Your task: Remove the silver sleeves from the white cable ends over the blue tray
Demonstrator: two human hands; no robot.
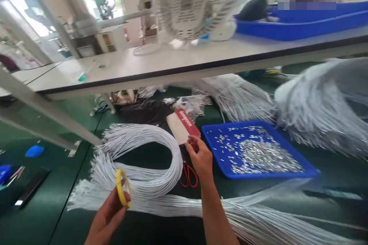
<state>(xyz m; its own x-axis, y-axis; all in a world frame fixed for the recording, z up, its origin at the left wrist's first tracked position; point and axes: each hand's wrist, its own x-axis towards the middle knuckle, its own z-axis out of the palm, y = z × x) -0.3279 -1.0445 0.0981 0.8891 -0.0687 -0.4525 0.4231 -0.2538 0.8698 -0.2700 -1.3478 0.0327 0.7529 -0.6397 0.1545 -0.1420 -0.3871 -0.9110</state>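
Note:
My left hand (110, 208) grips a yellow roll of tape (119, 187), held upright on edge above a bundle of white cables (169, 176) bent into a loop. My right hand (201, 157) is closed in a pinch beside a red and cream packet (184, 124) marked with white letters. Whatever lies between its fingertips is too small to make out. Just below and left of that hand lie scissors with red handles (189, 176). A second, straighter bundle of white cables (184, 206) runs under my right forearm.
A blue tray (212, 149) of small metal pieces sits to the right. More white cables (238, 99) lie behind it. Above the bench, a shelf (123, 67) carries a fan (188, 7) and a blue bin (301, 26). Slanted metal legs (66, 122) stand at left.

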